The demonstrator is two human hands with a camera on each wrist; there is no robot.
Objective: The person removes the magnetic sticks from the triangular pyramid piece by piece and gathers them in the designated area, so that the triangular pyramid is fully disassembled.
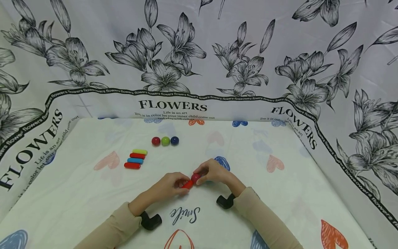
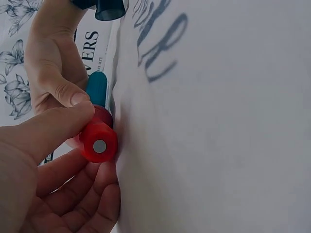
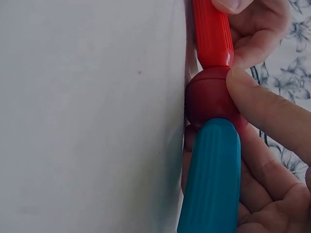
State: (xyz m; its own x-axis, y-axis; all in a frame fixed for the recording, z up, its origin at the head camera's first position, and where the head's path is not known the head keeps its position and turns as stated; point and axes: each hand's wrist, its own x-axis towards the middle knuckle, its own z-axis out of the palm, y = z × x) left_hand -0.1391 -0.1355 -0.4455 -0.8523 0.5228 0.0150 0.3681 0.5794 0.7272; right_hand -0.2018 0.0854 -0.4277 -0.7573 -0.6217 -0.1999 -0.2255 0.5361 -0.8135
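In the head view my left hand (image 1: 168,185) pinches a ribbed red rod (image 1: 188,184) between thumb and fingers. A dark red ball (image 1: 195,178) is gripped by my right hand (image 1: 216,172), just right of the rod. Seen from the right wrist, the red rod's end touches the ball (image 3: 206,97), and a ribbed teal rod (image 3: 211,179) meets the ball's opposite side. The three pieces form a line close to the cloth. A round grey disc (image 2: 99,146) shows in the red rod's free end in the left wrist view.
Three balls, red (image 1: 156,141), green (image 1: 166,140) and dark blue (image 1: 174,140), sit in a row farther back. Left of them lie several rods, including a yellow-green one (image 1: 140,151) and a blue one (image 1: 135,160). Printed cloth (image 1: 248,214) covers the table; a flowered curtain (image 1: 211,76) stands behind.
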